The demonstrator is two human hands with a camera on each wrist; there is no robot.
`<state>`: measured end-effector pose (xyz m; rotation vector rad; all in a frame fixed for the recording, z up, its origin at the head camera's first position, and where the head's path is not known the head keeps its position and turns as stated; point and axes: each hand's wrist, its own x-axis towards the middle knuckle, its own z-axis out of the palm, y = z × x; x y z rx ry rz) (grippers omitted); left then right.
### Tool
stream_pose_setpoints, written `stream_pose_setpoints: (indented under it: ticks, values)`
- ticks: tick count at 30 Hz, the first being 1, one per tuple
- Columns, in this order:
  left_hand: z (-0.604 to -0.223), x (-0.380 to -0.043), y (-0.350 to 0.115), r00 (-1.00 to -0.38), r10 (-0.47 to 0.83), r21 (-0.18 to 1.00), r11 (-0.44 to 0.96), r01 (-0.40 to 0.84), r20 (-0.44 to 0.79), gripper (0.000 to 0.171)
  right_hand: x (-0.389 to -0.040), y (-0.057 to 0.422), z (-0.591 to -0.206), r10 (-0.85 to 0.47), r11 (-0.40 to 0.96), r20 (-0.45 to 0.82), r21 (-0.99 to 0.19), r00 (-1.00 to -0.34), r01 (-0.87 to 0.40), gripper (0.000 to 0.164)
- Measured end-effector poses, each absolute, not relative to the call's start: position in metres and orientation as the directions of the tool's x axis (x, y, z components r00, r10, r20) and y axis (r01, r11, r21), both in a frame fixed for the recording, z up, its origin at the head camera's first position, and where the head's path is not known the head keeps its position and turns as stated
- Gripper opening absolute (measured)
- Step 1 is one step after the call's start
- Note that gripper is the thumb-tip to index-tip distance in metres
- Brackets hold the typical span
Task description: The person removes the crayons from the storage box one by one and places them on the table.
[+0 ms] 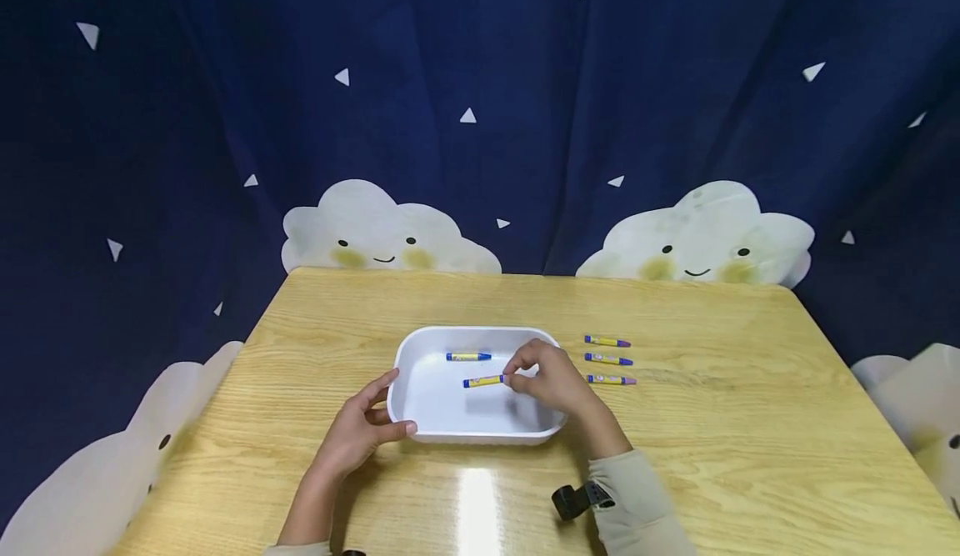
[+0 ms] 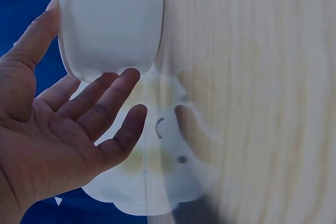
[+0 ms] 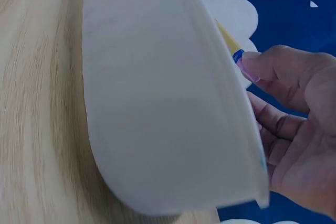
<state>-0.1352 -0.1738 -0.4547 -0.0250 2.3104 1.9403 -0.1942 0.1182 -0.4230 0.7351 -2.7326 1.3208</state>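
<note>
A white tray (image 1: 442, 410) sits on the table in the head view. My left hand (image 1: 356, 435) touches its left end, thumb on the front rim and fingers along the side; in the left wrist view the fingers (image 2: 113, 95) look loose and nearly straight. Above the tray's inside, my right hand (image 1: 551, 377) pinches a yellow-wrapped crayon (image 1: 482, 382) by its right end. The right wrist view shows a pinkish tip on this crayon (image 3: 228, 38) at the fingertips, partly behind the tray wall. A blue crayon (image 1: 468, 357) lies in the tray near the back.
Right of the tray, three crayons lie in a column on the wooden table (image 1: 750, 439): a purple one (image 1: 607, 341), a bluish-purple one (image 1: 608, 359) and a pinkish one (image 1: 611, 380). Behind the table hangs a dark blue curtain (image 1: 510, 156) with clouds.
</note>
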Motion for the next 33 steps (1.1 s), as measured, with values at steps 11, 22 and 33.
stream_pose_setpoints:
  ticks: [11, 22, 33]
  values:
    - [-0.453, -0.135, -0.175, -0.990, 0.069, 0.979, 0.173, -0.108, -0.121, 0.086, -0.186, 0.155, -0.420, -0.318, 0.432, 0.193, -0.842, -0.928, -0.323, 0.006]
    - [-0.453, -0.135, -0.175, -0.990, 0.064, 0.979, 0.164, -0.117, -0.129, 0.086, -0.174, 0.191, -0.413, -0.242, 0.411, 0.139, -0.882, -0.960, -0.232, 0.006]
    - [-0.455, -0.135, -0.175, -0.991, 0.081, 0.983, 0.159, -0.094, -0.108, 0.086, -0.170, 0.234, -0.432, -0.172, 0.432, 0.105, -0.885, -0.980, -0.171, 0.010]
